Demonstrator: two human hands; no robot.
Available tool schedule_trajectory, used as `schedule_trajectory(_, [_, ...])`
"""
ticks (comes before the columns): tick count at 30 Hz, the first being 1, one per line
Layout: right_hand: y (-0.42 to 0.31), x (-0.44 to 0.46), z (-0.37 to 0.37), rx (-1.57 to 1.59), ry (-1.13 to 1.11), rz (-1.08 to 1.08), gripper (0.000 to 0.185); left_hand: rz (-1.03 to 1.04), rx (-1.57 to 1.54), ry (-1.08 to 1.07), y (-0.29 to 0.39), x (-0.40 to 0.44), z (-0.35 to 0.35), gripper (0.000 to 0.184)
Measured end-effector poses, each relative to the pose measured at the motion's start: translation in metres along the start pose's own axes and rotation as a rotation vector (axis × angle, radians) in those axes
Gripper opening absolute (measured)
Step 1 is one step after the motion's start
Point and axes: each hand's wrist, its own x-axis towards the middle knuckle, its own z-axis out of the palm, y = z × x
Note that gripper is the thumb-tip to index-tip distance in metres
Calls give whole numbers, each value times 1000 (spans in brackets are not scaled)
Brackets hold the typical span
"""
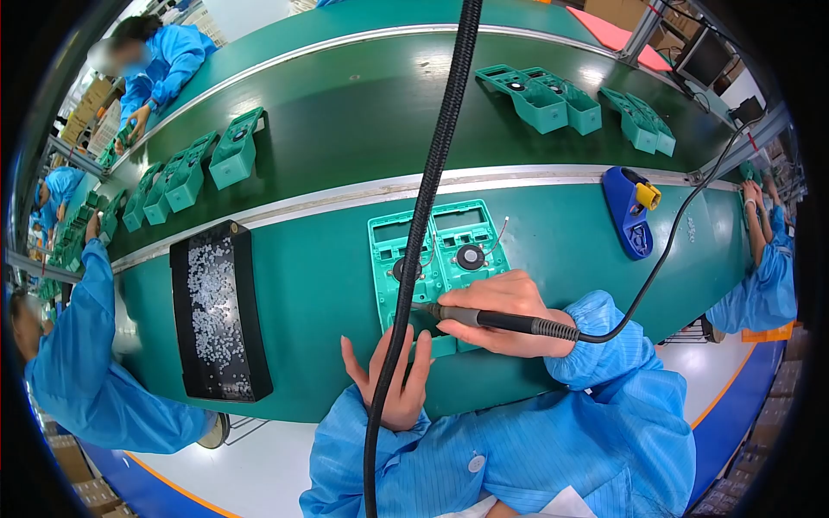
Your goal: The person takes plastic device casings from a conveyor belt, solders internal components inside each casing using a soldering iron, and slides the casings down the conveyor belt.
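My right hand (511, 298) is closed around the dark handle of a soldering iron (518, 322), its tip pointing left over two green plastic housings (494, 261) set side by side on the bench. A round black speaker (471, 256) sits in the right housing, with thin wires near it. Another speaker in the left housing is partly covered by a thick braided black cable (430, 173) crossing the view. My left hand (406, 399) lies at the housings' near edge, fingers spread and holding nothing visible; the cable passes in front of it. The iron's tip is partly hidden.
A black tray (258, 354) of small whitish pieces lies to the left. To the right stands a blue soldering iron stand (623, 211) with a yellow part. More green housings (233, 160) line the dark green surface beyond. Co-workers in blue sleeves (86, 319) work on both sides.
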Motion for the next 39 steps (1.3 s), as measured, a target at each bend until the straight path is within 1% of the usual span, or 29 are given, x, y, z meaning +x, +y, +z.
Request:
schedule_trajectory(19, [-1, 0, -1, -11, -9, -6, 22, -20, -7, -25, 0, -1, -2, 40])
schedule_trajectory(22, [-2, 0, -5, 48, 85, -9, 22, -22, -21, -48, 0, 0, -4, 41])
schedule_trajectory(25, [-7, -1, -19, 34, 74, 53, 27, -11, -29, -79, -1, 0, -7, 43])
schedule_trajectory(29, [-11, -10, -37, -86, 105, 45, 27, 1, -54, -63, -3, -1, -7, 45])
schedule_trajectory(30, [-6, -16, -39, -119, 143, 20, 28, 1, -64, -50, -3, -1, -6, 45])
schedule_trajectory(33, [-4, -28, -48, -156, 237, 36, 34, -10, -90, -39, -2, 0, -7, 46])
schedule_trajectory(34, [4, -32, -46, -131, 289, -29, 36, -18, -103, -37, -3, 2, -7, 45])
schedule_trajectory(35, [8, -35, -47, -111, 317, -20, 36, -26, -115, -35, -4, 4, -8, 45])
schedule_trajectory(37, [13, -44, -47, -70, 369, -3, 35, -34, -112, -102, -4, 15, -13, 49])
schedule_trajectory(39, [17, -51, -48, -25, 369, 55, 31, -47, -139, -168, 2, 30, -20, 51])
